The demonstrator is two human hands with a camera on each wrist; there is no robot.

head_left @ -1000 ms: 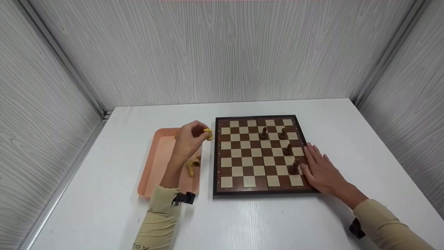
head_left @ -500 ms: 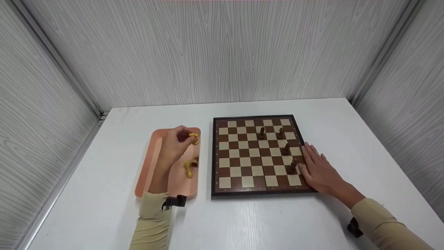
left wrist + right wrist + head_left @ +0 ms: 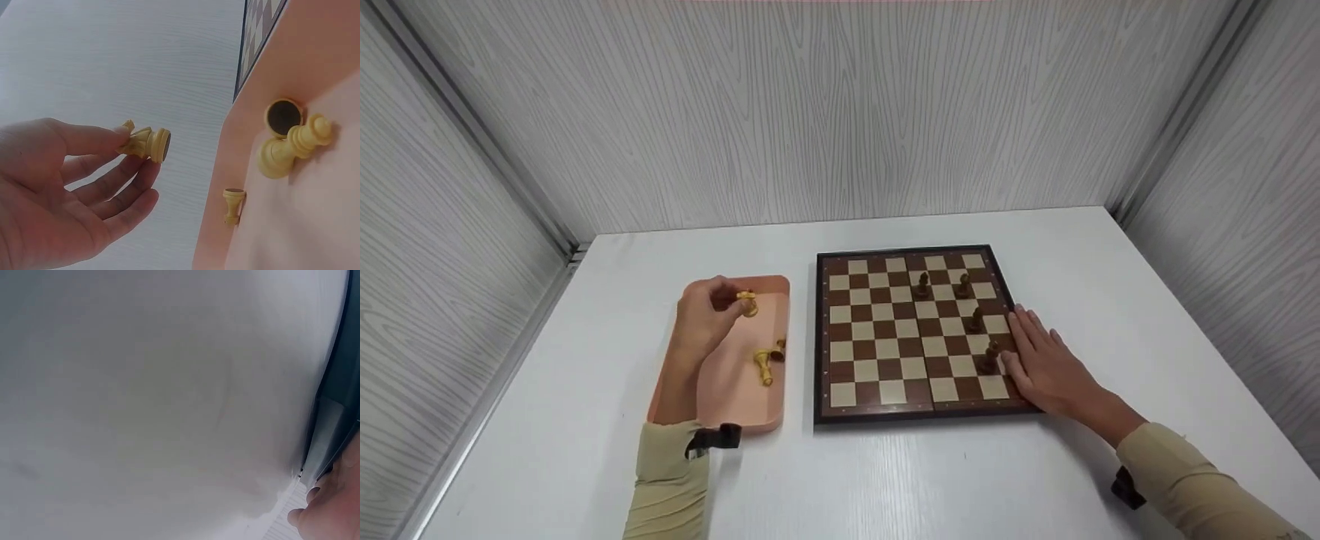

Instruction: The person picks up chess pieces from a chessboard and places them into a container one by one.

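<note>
My left hand [image 3: 709,315] pinches a yellow chess knight [image 3: 143,143] between thumb and fingers, above the far part of the pink tray [image 3: 739,414]. The knight lies tilted, its dark base facing away from the palm in the left wrist view. Two yellow chess pieces lie at the tray's right side, one stretched out [image 3: 764,367] and one with its dark base showing [image 3: 284,117]. A smaller yellow piece [image 3: 233,205] appears by the tray wall. My right hand [image 3: 1050,371] rests with extended fingers along the right edge of the chessboard [image 3: 877,411].
Several dark chess pieces stand on the board's right half, among them one near my right thumb [image 3: 990,358] and one farther back [image 3: 923,285]. Tray and board sit side by side on a white table [image 3: 885,472], with grained panels [image 3: 840,112] at the back and sides.
My left hand has moved left with the knight, from beside the board's left edge to over the tray. The right hand keeps its place on the board's edge.
</note>
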